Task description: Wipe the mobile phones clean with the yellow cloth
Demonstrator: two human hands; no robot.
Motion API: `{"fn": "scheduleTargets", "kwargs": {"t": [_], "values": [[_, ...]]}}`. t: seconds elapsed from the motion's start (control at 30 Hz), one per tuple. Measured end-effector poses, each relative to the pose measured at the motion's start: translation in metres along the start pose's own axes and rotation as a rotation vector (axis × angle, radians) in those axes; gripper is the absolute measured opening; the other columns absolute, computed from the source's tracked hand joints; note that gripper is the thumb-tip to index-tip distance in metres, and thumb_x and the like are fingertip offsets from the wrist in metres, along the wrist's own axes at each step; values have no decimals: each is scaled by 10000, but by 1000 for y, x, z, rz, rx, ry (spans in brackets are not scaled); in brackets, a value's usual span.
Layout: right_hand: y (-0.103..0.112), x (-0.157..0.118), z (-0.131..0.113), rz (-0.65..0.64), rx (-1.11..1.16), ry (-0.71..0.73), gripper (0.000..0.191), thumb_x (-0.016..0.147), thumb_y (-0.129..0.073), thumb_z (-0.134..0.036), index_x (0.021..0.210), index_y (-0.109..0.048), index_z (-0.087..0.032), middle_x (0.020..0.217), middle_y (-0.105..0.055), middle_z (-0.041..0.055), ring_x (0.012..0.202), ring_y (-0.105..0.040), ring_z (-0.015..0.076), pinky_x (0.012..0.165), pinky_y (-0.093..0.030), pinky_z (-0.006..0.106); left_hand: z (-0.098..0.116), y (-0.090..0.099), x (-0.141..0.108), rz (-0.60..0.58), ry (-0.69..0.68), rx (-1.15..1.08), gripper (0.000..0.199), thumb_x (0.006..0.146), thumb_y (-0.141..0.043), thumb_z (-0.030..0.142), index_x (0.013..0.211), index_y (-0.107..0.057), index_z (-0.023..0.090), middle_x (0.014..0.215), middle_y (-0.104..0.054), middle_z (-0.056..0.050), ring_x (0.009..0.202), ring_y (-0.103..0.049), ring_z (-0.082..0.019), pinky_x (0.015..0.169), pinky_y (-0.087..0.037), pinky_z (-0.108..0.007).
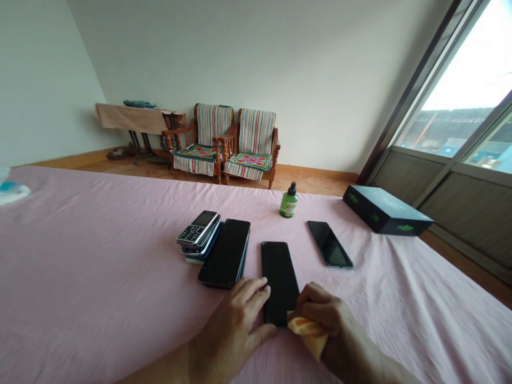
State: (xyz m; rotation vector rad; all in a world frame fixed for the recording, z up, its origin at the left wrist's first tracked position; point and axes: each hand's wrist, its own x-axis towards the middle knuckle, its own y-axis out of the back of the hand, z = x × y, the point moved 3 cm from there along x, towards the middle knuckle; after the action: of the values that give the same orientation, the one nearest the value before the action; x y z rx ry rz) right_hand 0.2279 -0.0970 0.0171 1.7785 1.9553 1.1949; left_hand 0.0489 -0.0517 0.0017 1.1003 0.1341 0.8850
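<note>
A black smartphone [279, 272] lies face up on the pink cloth in front of me. My left hand [236, 325] rests at its left edge, fingers apart, fingertips and thumb touching the phone's side and lower corner. Bunched in my right hand [326, 314] is a yellow wiping cloth [308, 330], which touches the phone's lower right corner. Left of the phone stands a stack of smartphones [226, 250] with a black screen on top. Beside that stack is a pile of keypad phones [198, 229]. Another dark smartphone [330, 244] lies alone to the right.
A green spray bottle [288, 202] stands behind the phones. The black box [386, 209] sits at the right edge of the pink cloth [100, 256]. Beyond are two wooden chairs [252, 138] and a covered table [128, 117]. A white and blue item [14, 192] is at far left.
</note>
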Motion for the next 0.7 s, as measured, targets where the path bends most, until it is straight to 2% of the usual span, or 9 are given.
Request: {"fn": "scheduleTargets", "kwargs": {"t": [0.13, 0.23, 0.37, 0.47, 0.6, 0.7], "values": [[6, 21, 12, 110, 74, -105, 216, 798, -542, -64, 740, -713, -183, 813, -611, 55, 734, -601, 158, 613, -432, 254, -1, -1, 0, -3, -7, -10, 583, 721, -778, 89, 1257, -566, 172, 1297, -571, -107, 1203, -535, -261, 1028, -481, -440], [1, 31, 19, 134, 75, -120, 239, 758, -534, -24, 739, -713, -181, 838, -613, 58, 768, -598, 166, 639, -428, 260, -4, -2, 0, 0, -4, -16, 579, 722, -779, 96, 1255, -567, 177, 1303, -566, -102, 1209, -530, -260, 1035, -474, -443], [-8, 22, 11, 92, 51, -99, 238, 758, -539, -67, 552, -609, -165, 695, -543, 30, 652, -534, 141, 551, -368, 244, -6, -4, -1, -2, -7, -33, 627, 705, -784, 74, 1276, -550, 186, 1308, -562, -95, 1217, -523, -252, 1047, -465, -425], [-10, 13, 5, 25, 138, -158, 273, 753, -512, -88, 496, -558, -169, 656, -520, 17, 595, -512, 123, 507, -338, 229, -6, -3, -1, 8, 0, -41, 629, 711, -772, 62, 1284, -544, 188, 1304, -564, -93, 1217, -525, -250, 1052, -459, -427], [-3, 13, 13, 135, 240, -349, 203, 745, -496, -130, 611, -641, -177, 718, -561, 22, 639, -554, 139, 542, -372, 235, -3, -1, 0, 0, 20, -44, 625, 704, -780, 70, 1275, -553, 183, 1331, -544, -100, 1227, -520, -260, 1050, -460, -433], [-1, 18, 19, 176, 284, -396, 192, 723, -497, -132, 600, -637, -175, 735, -573, 27, 685, -569, 152, 587, -394, 242, -1, 0, 1, -15, 34, -46, 646, 695, -790, 75, 1284, -544, 171, 1327, -549, -109, 1219, -528, -265, 1047, -463, -437]]}}
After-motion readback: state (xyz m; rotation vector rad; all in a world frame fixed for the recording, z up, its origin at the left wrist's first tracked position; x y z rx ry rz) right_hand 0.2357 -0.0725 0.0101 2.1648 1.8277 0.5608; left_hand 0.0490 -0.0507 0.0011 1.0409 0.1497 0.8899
